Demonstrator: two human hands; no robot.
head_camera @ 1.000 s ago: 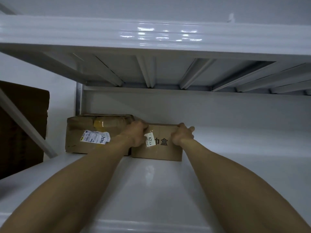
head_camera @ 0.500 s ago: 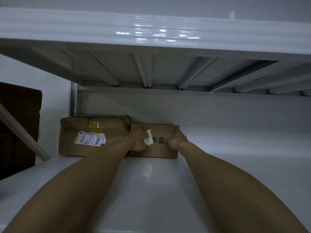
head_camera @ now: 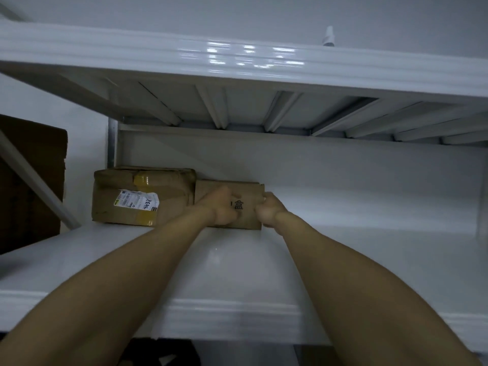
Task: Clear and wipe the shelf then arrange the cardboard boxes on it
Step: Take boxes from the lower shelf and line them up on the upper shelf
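Scene: We look along our two bare arms into a glossy white metal shelf (head_camera: 237, 273). An upper shelf (head_camera: 237, 56) runs above the large box.
Landmark: A large box (head_camera: 142, 196) of creased brown cardboard, with a torn white shipping label on its front, stands on the shelf against the back wall.
Small box: A small box (head_camera: 248, 190), printed with dark characters, touches the large box's right side. It is lower than the large box, and its front is about level with the large box's front.
Left hand: Our left hand (head_camera: 223, 208) lies on the small box's front, just right of the large box. The fingers look bent, but we cannot tell whether they clasp the box or only push it.
Right hand: Our right hand (head_camera: 266, 213) is at the small box's front corner farthest from the large box, with the fingers curled round that edge.
Just changed: A second ago the small box stood a little forward of the large box, and a white sticker showed on its front. We have since slid it back, and our left hand now covers the sticker.
Meaning for the task: We judge this box placed, snug in a row with the large box. The shelf's shine suggests the wiping is done. Any further boxes would continue the row beyond the small box.
Elsewhere: A dark cardboard sheet (head_camera: 29, 180) stands left of the large box, behind a slanted grey brace (head_camera: 39, 191).
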